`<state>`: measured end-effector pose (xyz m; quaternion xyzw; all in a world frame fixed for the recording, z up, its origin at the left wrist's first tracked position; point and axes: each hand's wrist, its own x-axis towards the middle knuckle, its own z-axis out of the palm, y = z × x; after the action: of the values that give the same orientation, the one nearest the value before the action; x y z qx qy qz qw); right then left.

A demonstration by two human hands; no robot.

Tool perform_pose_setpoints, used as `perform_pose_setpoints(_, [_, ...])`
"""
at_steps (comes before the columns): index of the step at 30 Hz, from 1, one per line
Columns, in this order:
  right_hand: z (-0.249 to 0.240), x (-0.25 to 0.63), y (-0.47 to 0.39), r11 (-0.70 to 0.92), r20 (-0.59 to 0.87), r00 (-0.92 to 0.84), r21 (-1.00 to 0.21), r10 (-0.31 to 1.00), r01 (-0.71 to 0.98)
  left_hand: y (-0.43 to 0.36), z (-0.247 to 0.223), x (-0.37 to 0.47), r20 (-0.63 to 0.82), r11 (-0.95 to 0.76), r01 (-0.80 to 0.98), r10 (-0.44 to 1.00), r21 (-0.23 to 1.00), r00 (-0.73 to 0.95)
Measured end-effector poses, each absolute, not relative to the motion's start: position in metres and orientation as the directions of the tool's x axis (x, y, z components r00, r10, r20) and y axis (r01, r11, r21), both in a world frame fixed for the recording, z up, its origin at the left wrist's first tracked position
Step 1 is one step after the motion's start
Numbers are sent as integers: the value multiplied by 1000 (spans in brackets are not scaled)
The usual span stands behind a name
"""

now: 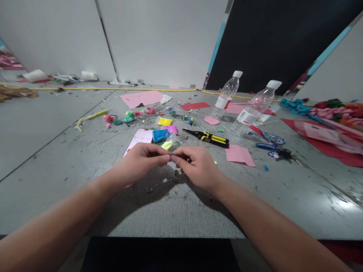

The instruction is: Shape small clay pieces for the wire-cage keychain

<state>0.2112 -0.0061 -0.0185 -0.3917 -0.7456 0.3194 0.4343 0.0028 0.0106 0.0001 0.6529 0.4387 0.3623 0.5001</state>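
Note:
My left hand (144,160) and my right hand (195,162) meet fingertip to fingertip above the table. Between their thumbs and index fingers is a small blue piece of clay (171,154), mostly hidden by the fingertips. Both hands are closed in a pinch. Just beyond them lie packets of soft clay: a blue packet (160,135), a magenta packet (171,130), a yellow packet (165,121) and a pale yellow-green one (167,145). A phone (141,136) showing a timer lies partly behind my left hand. Black-and-yellow pliers (208,138) rest beyond my right hand.
Two plastic bottles, one nearer (249,113) and one farther (227,94), stand at the back right. Pink paper (239,155) lies to the right, with another pink sheet (141,99) farther back. Small clay pieces (129,117) litter the table. Blue-handled pliers (266,146) lie at right.

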Motion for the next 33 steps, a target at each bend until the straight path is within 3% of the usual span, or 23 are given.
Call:
perform_pose_setpoints(4, [-18,213,-5,424,362,-272,-879,892,220,13,-2,2,30,-86,177,955,980,294])
perform_pose_setpoints(9, [-23,211,1,181,173,-378,-983,910,-14,11,-4,7,1,-41,107,937,993,349])
perform_pose_setpoints(13, [-27,210,5,182,157,-249,-980,956,79,8,-3,6,-10,-31,95,916,995,401])
perform_pose_setpoints(18, [-24,211,4,243,196,-289,-960,937,137,9,-4,2,-18,-46,156,921,987,390])
perform_pose_setpoints(25, [-22,215,3,272,246,-217,-957,945,99,13,-2,3,-18,-35,177,956,984,294])
perform_pose_setpoints(29, [-24,210,0,260,230,-272,-962,934,78,12,-2,4,-25,-32,165,943,986,331])
perform_pose_setpoints(33, [-26,209,2,254,223,-187,-953,957,166,9,-3,4,-36,-29,163,922,986,386])
